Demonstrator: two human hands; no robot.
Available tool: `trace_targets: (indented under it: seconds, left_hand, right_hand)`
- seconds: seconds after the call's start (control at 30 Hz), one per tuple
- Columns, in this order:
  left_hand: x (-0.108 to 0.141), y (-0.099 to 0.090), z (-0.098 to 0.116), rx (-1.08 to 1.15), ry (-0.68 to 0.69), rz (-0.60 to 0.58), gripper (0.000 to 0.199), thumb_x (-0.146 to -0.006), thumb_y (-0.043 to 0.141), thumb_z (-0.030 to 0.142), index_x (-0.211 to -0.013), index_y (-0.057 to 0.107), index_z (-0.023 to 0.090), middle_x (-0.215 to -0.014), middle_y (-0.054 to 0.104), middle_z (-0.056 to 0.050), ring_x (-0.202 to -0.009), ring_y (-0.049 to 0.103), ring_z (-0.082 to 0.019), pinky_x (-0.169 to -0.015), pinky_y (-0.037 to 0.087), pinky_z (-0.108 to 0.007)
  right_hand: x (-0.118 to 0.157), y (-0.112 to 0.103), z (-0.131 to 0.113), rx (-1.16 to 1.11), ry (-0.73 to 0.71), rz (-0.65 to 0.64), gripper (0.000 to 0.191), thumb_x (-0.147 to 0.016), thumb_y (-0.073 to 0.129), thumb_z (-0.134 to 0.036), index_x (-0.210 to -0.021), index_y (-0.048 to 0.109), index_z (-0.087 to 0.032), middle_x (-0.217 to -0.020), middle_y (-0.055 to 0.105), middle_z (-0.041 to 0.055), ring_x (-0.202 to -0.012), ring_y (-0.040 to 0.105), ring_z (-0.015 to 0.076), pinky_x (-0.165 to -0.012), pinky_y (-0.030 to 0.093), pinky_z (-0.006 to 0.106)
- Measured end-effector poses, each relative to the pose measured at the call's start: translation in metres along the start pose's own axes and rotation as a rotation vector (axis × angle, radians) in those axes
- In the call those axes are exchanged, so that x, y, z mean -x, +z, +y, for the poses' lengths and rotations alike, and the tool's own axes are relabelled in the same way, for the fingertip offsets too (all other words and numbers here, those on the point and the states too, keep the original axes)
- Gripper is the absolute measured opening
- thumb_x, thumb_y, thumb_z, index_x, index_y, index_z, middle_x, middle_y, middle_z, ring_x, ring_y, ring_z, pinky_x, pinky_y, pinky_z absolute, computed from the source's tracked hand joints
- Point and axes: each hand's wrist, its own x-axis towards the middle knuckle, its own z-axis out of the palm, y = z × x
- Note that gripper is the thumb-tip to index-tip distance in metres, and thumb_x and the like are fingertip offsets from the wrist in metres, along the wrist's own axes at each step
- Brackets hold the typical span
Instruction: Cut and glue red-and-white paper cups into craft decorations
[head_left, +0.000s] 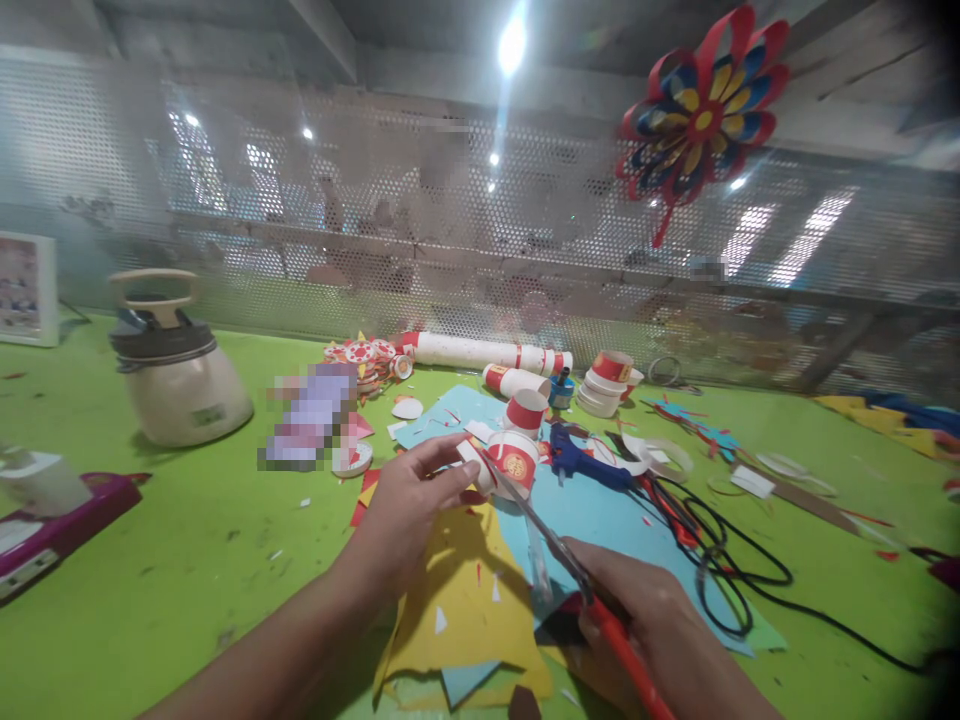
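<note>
Between the thumb and fingers of my left hand (405, 515) is a small white paper piece (472, 462) with some red on it. My right hand (649, 605) is closed around the red handles of a pair of scissors (559, 545). The blades point up and left, their tips close to the paper piece; whether they touch it I cannot tell. Just behind stands a red-and-white paper cup (517, 465), with a smaller cup part (525, 410) behind it. Beneath my hands lie yellow paper (465, 600) and light blue paper (600, 530), with small scraps on top.
A blue glue gun (589, 462) with looping black cable (739, 570) lies right. Behind are a long white tube (472, 352) and stacked cups (606, 385). Leftward are a phone (313, 412), a beige kettle (180, 380) and a purple power strip (67, 535). A paper flower (705, 120) hangs above.
</note>
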Motion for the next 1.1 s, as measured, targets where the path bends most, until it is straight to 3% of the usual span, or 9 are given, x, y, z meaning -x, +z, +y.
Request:
trace_targets:
  seconds: [0.33,0.6,0.8,1.1]
  left_hand:
    - [-0.0001,-0.0007,0.0005,-0.037,0.045,-0.003,0.037,-0.067,0.077,0.025,-0.100,0.066,0.013,-0.090,0.065,-0.008,-0.076,0.062,-0.020,-0.077,0.052,-0.038]
    - [-0.0020,-0.0024,-0.0037,-0.083,0.049,-0.009,0.040,-0.070,0.075,0.025,-0.107,0.063,0.014,-0.097,0.063,-0.009,-0.080,0.061,-0.020,-0.080,0.050,-0.040]
    - [0.0007,-0.0001,-0.0031,-0.032,0.045,-0.031,0.037,-0.072,0.075,0.025,-0.105,0.064,0.013,-0.100,0.064,-0.010,-0.082,0.061,-0.020,-0.081,0.050,-0.038]
    - [0.0018,0.0011,-0.0036,0.048,0.055,-0.058,0.029,-0.075,0.073,0.022,-0.101,0.066,0.013,-0.096,0.066,-0.009,-0.080,0.062,-0.018,-0.079,0.053,-0.037]
  right_hand:
    - [0.0000,0.0010,0.0048,0.044,0.004,-0.008,0.039,-0.081,0.054,-0.014,-0.119,0.058,-0.022,-0.096,0.067,0.0052,-0.087,0.061,0.0219,-0.077,0.047,0.034]
    - [0.0009,0.0031,0.0076,-0.032,-0.036,0.022,0.029,-0.087,0.054,-0.026,-0.115,0.060,-0.025,-0.095,0.069,0.0025,-0.084,0.062,0.0196,-0.074,0.048,0.030]
    - [0.0005,0.0041,0.0077,-0.021,-0.058,0.051,0.029,-0.084,0.048,-0.019,-0.110,0.059,-0.026,-0.094,0.069,0.0014,-0.083,0.061,0.0196,-0.073,0.047,0.031]
    - [-0.0008,-0.0009,0.0042,-0.090,-0.124,0.033,0.028,-0.088,0.047,-0.026,-0.114,0.058,-0.025,-0.092,0.069,0.0015,-0.077,0.062,0.0181,-0.069,0.047,0.028]
